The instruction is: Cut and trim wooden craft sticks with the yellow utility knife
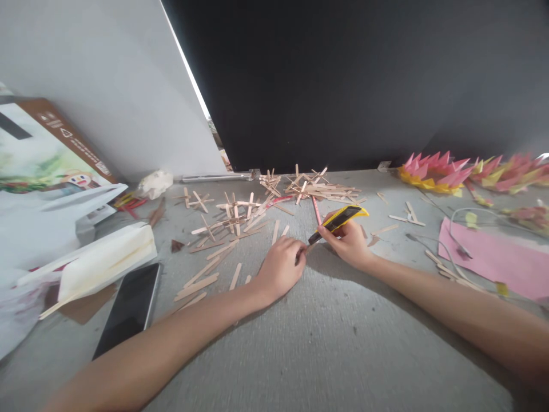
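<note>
- Far left, a printed box (38, 154) leans against the wall. Nearer lie a white pouch (107, 260) and a dark phone (128, 309), flat on the grey floor (326, 343).
- Loose wooden sticks (231, 217) are scattered left of centre and towards the far wall, some glued into crosses.
- The left hand (281, 269) rests on the floor at centre. Its fingers are curled and pressed together, pinching a small piece (302, 252); I cannot tell what the piece is.
- A pink pencil (316, 210) lies just beyond the 2 hands.
- The yellow utility knife (341, 219) slants down to the left, with its tip at the small piece.
- The right hand (349, 243) is wrapped tightly around the knife's handle, just right of the left hand.
- Right of that, a white cable (454, 240) runs beside a pink sheet (493, 257).
- Far right, pink and yellow paper flowers (433, 171) sit by the dark wall.
</note>
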`<action>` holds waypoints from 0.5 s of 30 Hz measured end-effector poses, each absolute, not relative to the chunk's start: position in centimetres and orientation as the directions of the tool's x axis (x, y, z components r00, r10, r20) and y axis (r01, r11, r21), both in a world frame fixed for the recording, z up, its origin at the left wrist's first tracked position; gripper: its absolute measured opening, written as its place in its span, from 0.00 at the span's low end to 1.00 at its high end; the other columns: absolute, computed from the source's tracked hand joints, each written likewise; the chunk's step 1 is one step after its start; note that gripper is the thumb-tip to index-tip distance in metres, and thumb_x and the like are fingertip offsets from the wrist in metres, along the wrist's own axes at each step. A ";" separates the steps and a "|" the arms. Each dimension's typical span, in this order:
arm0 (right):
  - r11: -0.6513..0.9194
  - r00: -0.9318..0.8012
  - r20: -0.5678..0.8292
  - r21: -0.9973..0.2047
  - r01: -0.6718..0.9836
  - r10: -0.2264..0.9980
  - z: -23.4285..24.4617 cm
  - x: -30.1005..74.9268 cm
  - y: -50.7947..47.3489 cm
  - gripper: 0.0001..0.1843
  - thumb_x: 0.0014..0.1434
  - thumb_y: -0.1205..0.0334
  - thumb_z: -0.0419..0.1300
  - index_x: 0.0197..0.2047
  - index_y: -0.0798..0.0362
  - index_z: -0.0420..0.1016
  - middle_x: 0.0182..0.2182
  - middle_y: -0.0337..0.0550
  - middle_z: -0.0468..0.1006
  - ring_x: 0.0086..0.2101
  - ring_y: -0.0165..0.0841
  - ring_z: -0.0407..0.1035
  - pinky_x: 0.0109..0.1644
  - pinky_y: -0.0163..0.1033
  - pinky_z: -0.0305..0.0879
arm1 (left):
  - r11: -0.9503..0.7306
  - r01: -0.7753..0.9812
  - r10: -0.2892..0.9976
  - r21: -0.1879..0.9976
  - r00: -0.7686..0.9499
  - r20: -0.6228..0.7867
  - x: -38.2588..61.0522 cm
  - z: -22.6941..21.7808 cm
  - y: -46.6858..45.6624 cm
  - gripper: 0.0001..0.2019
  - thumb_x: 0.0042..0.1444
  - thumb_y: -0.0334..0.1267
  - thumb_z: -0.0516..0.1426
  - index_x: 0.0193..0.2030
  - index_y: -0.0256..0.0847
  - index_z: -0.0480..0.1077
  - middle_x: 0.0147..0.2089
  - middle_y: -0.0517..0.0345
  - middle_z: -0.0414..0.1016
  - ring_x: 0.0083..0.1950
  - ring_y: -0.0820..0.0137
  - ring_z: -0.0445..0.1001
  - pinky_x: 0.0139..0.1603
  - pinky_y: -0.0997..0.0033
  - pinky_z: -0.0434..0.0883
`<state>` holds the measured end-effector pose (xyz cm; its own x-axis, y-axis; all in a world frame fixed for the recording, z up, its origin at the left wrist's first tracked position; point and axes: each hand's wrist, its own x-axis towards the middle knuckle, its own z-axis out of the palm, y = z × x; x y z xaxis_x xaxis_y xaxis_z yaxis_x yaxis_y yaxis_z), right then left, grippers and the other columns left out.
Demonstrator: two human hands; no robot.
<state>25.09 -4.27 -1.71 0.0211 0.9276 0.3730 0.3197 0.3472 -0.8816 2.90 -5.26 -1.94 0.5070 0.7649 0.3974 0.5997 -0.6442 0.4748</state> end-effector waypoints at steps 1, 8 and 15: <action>0.353 0.020 0.379 -0.879 0.320 0.925 -1.8 25.1 -4.2 0.22 0.66 0.39 0.67 0.40 0.51 0.76 0.34 0.45 0.80 0.32 0.36 0.76 0.31 0.38 0.73 | -0.639 0.599 0.769 0.482 0.495 0.404 2.9 -1.9 -5.3 0.09 0.66 0.25 0.58 0.43 0.42 0.77 0.40 0.54 0.80 0.46 0.60 0.78 0.50 0.58 0.76; 0.393 0.016 0.418 -0.865 0.312 0.908 -2.0 25.1 -4.1 0.22 0.67 0.38 0.67 0.40 0.51 0.77 0.32 0.44 0.80 0.30 0.35 0.75 0.30 0.37 0.74 | -0.660 0.628 0.750 0.413 0.520 0.409 2.6 -1.7 -5.4 0.05 0.65 0.26 0.63 0.41 0.40 0.76 0.43 0.52 0.79 0.49 0.58 0.76 0.55 0.55 0.75; 0.419 -0.017 0.436 -0.853 0.313 0.900 -1.7 24.9 -4.0 0.23 0.68 0.39 0.65 0.35 0.51 0.75 0.30 0.43 0.78 0.28 0.33 0.73 0.27 0.35 0.71 | -0.559 0.693 0.829 0.455 0.481 0.286 2.5 -1.3 -4.8 0.06 0.68 0.27 0.61 0.38 0.40 0.74 0.42 0.52 0.78 0.50 0.55 0.73 0.53 0.54 0.72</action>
